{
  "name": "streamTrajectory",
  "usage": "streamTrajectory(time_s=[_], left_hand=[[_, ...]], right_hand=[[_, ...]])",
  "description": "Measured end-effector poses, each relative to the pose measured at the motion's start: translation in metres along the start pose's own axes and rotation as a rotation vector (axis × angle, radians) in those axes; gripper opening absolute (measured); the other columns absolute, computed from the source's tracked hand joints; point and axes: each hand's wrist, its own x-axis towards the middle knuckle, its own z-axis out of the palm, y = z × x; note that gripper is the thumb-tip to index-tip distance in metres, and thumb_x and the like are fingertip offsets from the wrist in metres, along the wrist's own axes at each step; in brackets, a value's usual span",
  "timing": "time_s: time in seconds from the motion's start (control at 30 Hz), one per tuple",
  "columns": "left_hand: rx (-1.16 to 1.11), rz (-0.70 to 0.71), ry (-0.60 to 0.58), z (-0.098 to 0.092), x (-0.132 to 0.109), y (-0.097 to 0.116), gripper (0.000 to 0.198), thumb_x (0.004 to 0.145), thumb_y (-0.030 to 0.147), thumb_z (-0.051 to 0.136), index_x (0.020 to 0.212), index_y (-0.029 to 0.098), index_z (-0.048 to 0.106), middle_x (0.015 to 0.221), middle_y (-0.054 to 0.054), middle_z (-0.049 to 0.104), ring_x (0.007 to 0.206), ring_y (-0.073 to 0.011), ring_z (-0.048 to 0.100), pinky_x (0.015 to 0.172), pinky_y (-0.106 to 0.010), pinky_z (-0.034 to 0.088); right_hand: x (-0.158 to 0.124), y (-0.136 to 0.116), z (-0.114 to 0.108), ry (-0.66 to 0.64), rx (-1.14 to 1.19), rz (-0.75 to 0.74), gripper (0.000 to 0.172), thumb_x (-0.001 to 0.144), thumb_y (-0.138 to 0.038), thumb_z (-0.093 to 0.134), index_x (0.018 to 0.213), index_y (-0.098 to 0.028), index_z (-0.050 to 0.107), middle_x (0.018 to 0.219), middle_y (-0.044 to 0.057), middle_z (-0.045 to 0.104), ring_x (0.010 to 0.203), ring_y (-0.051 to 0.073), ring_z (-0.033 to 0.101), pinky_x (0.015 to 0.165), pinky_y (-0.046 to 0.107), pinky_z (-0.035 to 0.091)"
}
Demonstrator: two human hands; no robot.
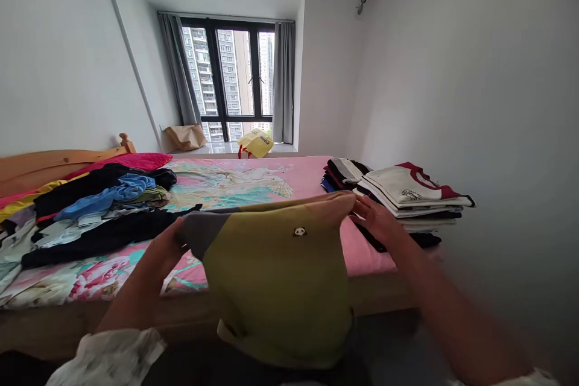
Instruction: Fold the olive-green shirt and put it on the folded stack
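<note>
An olive-green T-shirt hangs in front of me, stretched between my two hands beside the bed. It has a grey shoulder part on the left, a brownish-orange part on the right, and a small panda patch on the upper front. My left hand is closed on the grey end, its fingers partly hidden behind the cloth. At the orange end, my right hand grips the fabric with bent fingers. The shirt's lower edge drops below the bed's front edge and is dim.
Folded clothes are stacked on the bed's right side, with a darker folded pile beside them. Loose clothes lie heaped at left. The bed has a floral sheet. A paper bag and yellow bag sit by the window.
</note>
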Motion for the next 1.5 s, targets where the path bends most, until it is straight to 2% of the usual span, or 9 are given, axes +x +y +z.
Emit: streamTrajectory(time_s=[0.13,0.27,0.4,0.53,0.67,0.9,1.13,1.23,1.5], left_hand=[[0.121,-0.100,-0.005,0.007,0.003,-0.053,0.062,0.066,0.055,0.064,0.113,0.016,0.055,0.109,-0.009,0.064,0.097,-0.0228,0.061,0.077,-0.035,0.049],[0.227,-0.095,-0.140,0.002,-0.055,-0.130,0.047,0.051,0.045,0.071,0.088,0.016,0.065,0.092,-0.008,0.069,0.094,-0.0274,0.063,0.085,-0.038,0.049],[0.351,-0.019,-0.239,-0.007,-0.114,-0.195,0.032,0.057,0.027,0.063,0.087,0.020,0.067,0.100,-0.007,0.071,0.104,-0.0287,0.061,0.100,-0.042,0.041],[0.722,0.247,-0.339,0.000,-0.123,-0.226,0.047,0.068,0.010,0.047,0.111,0.022,0.059,0.132,-0.007,0.056,0.126,-0.0207,0.047,0.106,-0.036,0.034],[1.100,0.356,-0.425,0.020,-0.112,-0.228,0.046,0.074,0.006,0.042,0.115,0.022,0.058,0.125,-0.008,0.061,0.122,-0.0227,0.049,0.102,-0.042,0.030],[1.171,0.397,-0.494,0.024,-0.117,-0.216,0.025,0.066,0.007,0.050,0.079,0.023,0.065,0.082,-0.003,0.069,0.090,-0.0231,0.058,0.089,-0.041,0.030],[0.825,0.654,-0.118,-0.005,-0.145,-0.192,0.010,0.068,0.015,0.056,0.062,0.021,0.051,0.079,-0.003,0.067,0.089,-0.0197,0.058,0.088,-0.033,0.036],[0.820,0.590,-0.055,-0.013,-0.160,-0.180,0.010,0.070,0.021,0.059,0.062,0.021,0.055,0.067,0.001,0.063,0.070,-0.0166,0.057,0.079,-0.031,0.039],[0.727,0.427,-0.340,-0.029,-0.185,-0.163,0.018,0.077,0.033,0.059,0.064,0.022,0.056,0.079,-0.003,0.066,0.084,-0.0192,0.060,0.078,-0.028,0.047]], right_hand=[[0.021,0.072,-0.008,0.186,-0.280,-0.016,0.039,0.075,-0.046,0.056,0.106,-0.023,0.055,0.101,0.007,0.068,0.086,0.018,0.065,0.069,0.031,0.052],[-0.040,0.167,-0.016,0.033,-0.489,0.023,0.024,0.066,-0.030,0.060,0.087,-0.017,0.063,0.087,0.008,0.069,0.084,0.022,0.064,0.077,0.036,0.051],[-0.101,0.235,-0.016,-0.108,-0.727,-0.026,0.035,0.059,-0.010,0.049,0.088,-0.018,0.067,0.097,0.007,0.068,0.099,0.025,0.060,0.097,0.041,0.042],[-0.113,0.263,-0.011,-0.182,-0.930,-0.102,0.054,0.059,0.000,0.044,0.107,-0.013,0.064,0.118,0.012,0.061,0.117,0.025,0.049,0.107,0.038,0.031],[-0.103,0.270,-0.005,-0.231,-1.097,-0.139,0.054,0.063,0.002,0.044,0.112,-0.015,0.062,0.114,0.010,0.060,0.113,0.024,0.048,0.103,0.036,0.034],[-0.103,0.262,-0.006,-0.232,-1.196,-0.171,0.017,0.073,-0.008,0.049,0.077,-0.017,0.063,0.086,0.010,0.061,0.094,0.025,0.052,0.087,0.037,0.042],[-0.126,0.220,-0.001,-0.070,-0.894,-0.336,0.019,0.092,-0.028,0.037,0.100,-0.019,0.052,0.091,0.006,0.062,0.082,0.017,0.060,0.077,0.029,0.048],[-0.136,0.208,0.006,0.014,-0.797,-0.387,0.017,0.091,-0.030,0.043,0.100,-0.020,0.052,0.087,0.004,0.063,0.079,0.017,0.061,0.074,0.027,0.048],[-0.154,0.222,-0.011,-0.095,-0.894,-0.365,0.018,0.087,-0.026,0.048,0.097,-0.021,0.061,0.089,0.005,0.065,0.084,0.020,0.061,0.080,0.032,0.047]])
